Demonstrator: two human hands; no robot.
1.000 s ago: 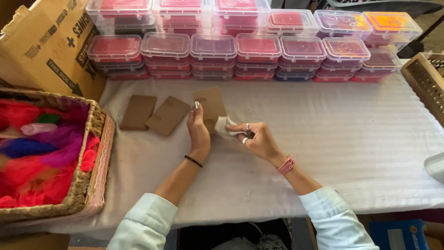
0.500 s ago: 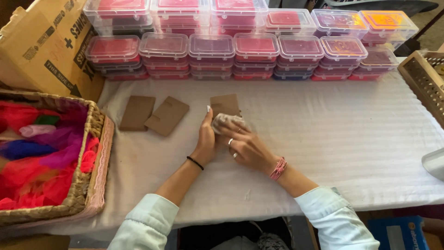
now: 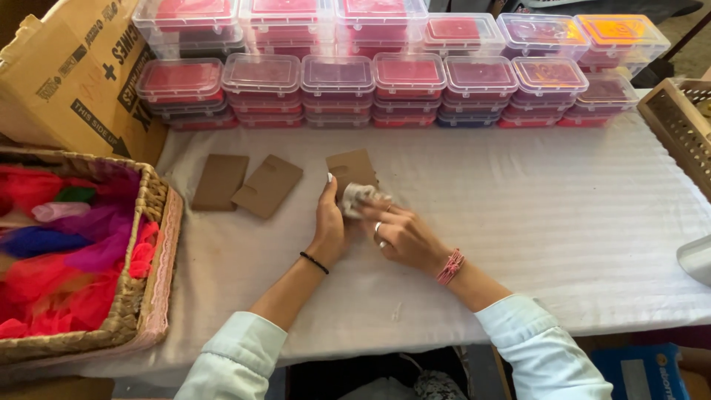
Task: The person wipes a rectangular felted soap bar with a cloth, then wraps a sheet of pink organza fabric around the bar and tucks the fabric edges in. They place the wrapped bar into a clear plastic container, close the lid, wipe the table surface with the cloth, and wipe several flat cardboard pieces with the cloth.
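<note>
Just above the frame's centre, the left hand [image 3: 329, 226] and the right hand [image 3: 400, 235] meet on a small pale cloth bundle [image 3: 357, 197], the fingers of both closed around it. The bundle lies against a brown card [image 3: 351, 167] on the white tabletop [image 3: 563, 215]. 2 more brown cards [image 3: 248, 184] lie to the left, near a wicker basket [image 3: 137, 296] at the left edge.

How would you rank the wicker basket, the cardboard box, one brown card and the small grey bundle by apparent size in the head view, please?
1. wicker basket, though it lies nearest the camera and runs off frame.
2. cardboard box, also cut off, so these two are unsure.
3. brown card.
4. grey bundle, between left hand and right hand.
</note>
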